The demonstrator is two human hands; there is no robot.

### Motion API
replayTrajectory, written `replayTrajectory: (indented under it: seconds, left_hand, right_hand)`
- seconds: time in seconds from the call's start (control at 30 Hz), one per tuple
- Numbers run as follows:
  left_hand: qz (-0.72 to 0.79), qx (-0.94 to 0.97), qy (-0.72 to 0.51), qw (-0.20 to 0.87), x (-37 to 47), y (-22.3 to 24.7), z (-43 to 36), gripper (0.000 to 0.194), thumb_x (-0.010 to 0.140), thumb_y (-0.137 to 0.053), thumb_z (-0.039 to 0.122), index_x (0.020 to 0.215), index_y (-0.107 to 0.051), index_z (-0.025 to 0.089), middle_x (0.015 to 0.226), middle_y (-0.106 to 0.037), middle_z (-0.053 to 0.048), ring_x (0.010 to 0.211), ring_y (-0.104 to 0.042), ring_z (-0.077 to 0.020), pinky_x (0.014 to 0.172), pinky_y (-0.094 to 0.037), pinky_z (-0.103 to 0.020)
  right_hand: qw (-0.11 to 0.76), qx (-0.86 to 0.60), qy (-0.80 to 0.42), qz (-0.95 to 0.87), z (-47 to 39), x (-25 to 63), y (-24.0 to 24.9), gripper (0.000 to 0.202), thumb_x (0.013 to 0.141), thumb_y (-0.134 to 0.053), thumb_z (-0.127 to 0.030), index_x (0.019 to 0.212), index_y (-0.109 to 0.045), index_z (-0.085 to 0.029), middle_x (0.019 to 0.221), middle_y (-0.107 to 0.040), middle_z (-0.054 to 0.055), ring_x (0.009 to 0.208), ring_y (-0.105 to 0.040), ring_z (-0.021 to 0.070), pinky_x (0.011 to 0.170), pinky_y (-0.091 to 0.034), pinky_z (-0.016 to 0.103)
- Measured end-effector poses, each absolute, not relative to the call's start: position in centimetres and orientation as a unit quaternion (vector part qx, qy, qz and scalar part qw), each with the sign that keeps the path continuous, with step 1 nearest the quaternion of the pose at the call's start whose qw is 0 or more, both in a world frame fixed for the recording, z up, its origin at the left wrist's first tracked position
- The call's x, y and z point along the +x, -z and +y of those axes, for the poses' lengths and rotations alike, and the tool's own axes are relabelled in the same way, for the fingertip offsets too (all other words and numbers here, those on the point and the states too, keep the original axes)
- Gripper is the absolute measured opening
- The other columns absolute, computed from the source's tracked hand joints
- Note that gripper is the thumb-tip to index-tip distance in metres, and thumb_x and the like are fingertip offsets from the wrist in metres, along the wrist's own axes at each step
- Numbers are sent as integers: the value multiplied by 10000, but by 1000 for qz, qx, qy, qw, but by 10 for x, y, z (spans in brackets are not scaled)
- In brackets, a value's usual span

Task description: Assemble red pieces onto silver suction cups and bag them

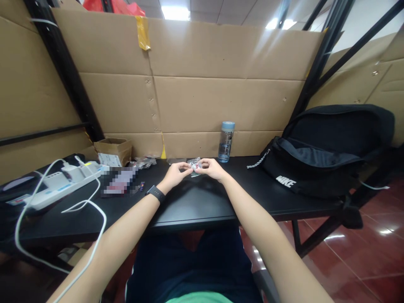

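A small clear plastic packet (195,162) with something red and white showing in it is held between both hands, over the middle of the black table. My left hand (175,174), with a dark watch on its wrist, pinches the packet's left side between thumb and fingers. From the right, my right hand (212,169) closes thumb and fingers on the packet too. What exactly the packet contains is too small to make out. Left of my left wrist lies a tiny dark and purple item (142,185).
Small clear packets (143,162) lie by an open cardboard box (114,148) at the back left. A white power strip (66,185) trails cables on the left. A water bottle (226,142) stands behind my right hand; a black backpack (318,160) sits at the right.
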State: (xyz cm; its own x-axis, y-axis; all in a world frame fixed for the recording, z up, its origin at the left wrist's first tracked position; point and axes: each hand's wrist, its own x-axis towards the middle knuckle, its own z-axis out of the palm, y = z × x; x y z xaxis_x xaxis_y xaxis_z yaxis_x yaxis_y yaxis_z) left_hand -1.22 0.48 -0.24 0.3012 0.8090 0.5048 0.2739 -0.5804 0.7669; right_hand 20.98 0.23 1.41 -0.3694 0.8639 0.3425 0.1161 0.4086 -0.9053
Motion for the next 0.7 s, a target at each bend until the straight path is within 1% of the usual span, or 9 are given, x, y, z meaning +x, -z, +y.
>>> replayTrajectory:
  seconds: [0.27, 0.43, 0.57, 0.7]
  left_hand:
    - [364, 751, -479, 274, -14, 2, 7, 324, 792, -768, 464, 926, -764, 169, 937, -792, -100, 885, -745, -257, 873, -585, -387]
    - [394, 761, -476, 198, -18, -6, 1, 246, 822, -737, 429, 902, -768, 199, 961, -794, -77, 913, -740, -245, 899, -560, -372]
    - [425, 759, -472, 141, -23, -10, -1, 216, 847, -705, 424, 930, -777, 239, 964, -795, -42, 939, -732, -234, 904, -540, -355]
    - [470, 726, -493, 91, -43, -21, 10, 204, 847, -689, 403, 959, -790, 267, 971, -795, -28, 941, -722, -242, 893, -508, -360]
  right_hand:
    - [436, -342, -435, -710, 4, 210, -13, 457, 660, -887, -403, 991, -688, -160, 874, -773, 56, 793, -717, 193, 815, -549, 330]
    - [434, -348, -422, -716, 6, 211, -14, 460, 663, -876, -402, 1009, -698, -156, 843, -758, 46, 786, -709, 190, 809, -547, 334]
    - [432, -364, -400, -722, 7, 214, -16, 414, 693, -848, -373, 1012, -700, -155, 849, -756, 52, 804, -703, 191, 830, -539, 348]
    - [441, -389, -368, -720, 6, 216, -19, 383, 709, -826, -343, 1016, -689, -160, 856, -748, 53, 794, -688, 185, 813, -535, 344]
